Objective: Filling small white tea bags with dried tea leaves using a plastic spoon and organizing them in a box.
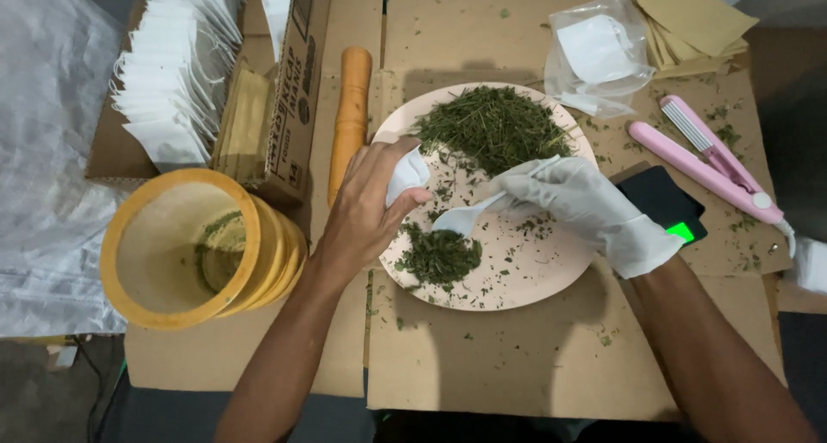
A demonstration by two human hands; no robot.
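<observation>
The bare left hand (369, 203) pinches a small white pouch (405, 174) over the pale round plate (525, 279), which carries 2 heaps of dried green herb (491, 126), the larger at the far side and the smaller near the front edge. The gloved right hand (586, 203) grips a white spoon (465, 219), its bowl just beside the pouch. Left of the plate a yellow-rimmed wooden mortar (129, 262) lies tilted with herb residue inside, and a cardboard box (289, 107) holds stacked white pouches
</observation>
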